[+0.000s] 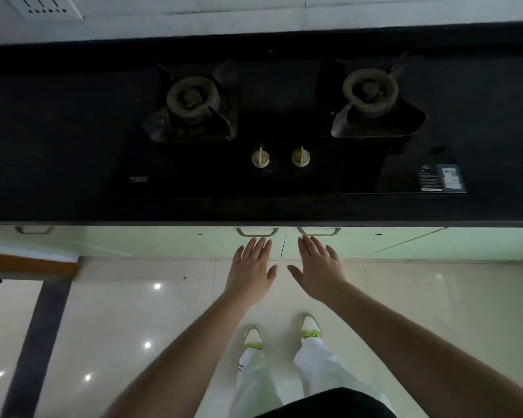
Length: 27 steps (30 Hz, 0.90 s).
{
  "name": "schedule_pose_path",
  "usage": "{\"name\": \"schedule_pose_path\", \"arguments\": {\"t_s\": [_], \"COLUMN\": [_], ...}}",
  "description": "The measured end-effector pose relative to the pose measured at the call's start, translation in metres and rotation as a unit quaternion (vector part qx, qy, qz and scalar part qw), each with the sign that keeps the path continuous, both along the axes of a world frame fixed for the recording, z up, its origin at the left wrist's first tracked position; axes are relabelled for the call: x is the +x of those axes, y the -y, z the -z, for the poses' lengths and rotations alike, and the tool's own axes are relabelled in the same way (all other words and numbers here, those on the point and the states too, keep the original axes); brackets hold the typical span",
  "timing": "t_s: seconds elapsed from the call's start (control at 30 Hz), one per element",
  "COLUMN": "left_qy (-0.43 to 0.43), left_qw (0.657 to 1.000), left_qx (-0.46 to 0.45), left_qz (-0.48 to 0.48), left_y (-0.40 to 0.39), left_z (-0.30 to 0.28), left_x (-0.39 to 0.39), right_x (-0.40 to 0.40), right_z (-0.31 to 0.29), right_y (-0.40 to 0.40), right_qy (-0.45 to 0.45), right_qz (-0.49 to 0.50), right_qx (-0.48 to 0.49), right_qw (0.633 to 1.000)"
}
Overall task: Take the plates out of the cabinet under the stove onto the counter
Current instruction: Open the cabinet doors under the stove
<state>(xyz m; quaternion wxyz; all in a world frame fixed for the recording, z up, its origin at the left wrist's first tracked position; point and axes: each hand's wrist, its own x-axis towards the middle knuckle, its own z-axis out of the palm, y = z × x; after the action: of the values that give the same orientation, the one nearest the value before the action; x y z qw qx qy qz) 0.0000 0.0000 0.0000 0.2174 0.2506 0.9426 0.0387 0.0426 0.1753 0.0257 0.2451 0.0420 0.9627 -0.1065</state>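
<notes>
Both hands, left & right, spread flat, empty, fingertips just below the cabinet handles. Doors shut, so plates not visible (presumably inside, under the stove). Best: hook both handles, pull evenly. Stove logo & sticker too blurred to read.

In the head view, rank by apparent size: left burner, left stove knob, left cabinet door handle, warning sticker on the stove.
1. left burner
2. warning sticker
3. left cabinet door handle, partly hidden under the counter edge, so unsure against the sticker
4. left stove knob
</notes>
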Motion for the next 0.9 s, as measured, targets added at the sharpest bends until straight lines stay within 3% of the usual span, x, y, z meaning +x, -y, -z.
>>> {"name": "schedule_pose_path", "arguments": {"t_s": [0.27, 0.53, 0.73, 0.9], "left_qy": [0.03, 0.05, 0.091, 0.066], "left_qw": [0.998, 0.993, 0.988, 0.995], "left_qx": [0.002, 0.071, 0.085, 0.044], "left_qz": [-0.049, -0.08, -0.091, -0.065], "left_y": [-0.013, -0.009, 0.013, 0.03], "left_z": [0.024, 0.03, 0.022, 0.016], "left_x": [-0.03, -0.034, -0.005, 0.02], "right_x": [-0.038, -0.058, -0.019, 0.048], "right_z": [0.015, 0.018, 0.025, 0.023], "right_y": [-0.005, -0.001, -0.004, 0.003], "right_qy": [0.095, 0.131, 0.108, 0.093], "right_qz": [0.039, 0.109, 0.16, 0.181], "right_qx": [0.004, -0.022, -0.082, -0.101], "right_qw": [0.995, 0.985, 0.978, 0.974]}}
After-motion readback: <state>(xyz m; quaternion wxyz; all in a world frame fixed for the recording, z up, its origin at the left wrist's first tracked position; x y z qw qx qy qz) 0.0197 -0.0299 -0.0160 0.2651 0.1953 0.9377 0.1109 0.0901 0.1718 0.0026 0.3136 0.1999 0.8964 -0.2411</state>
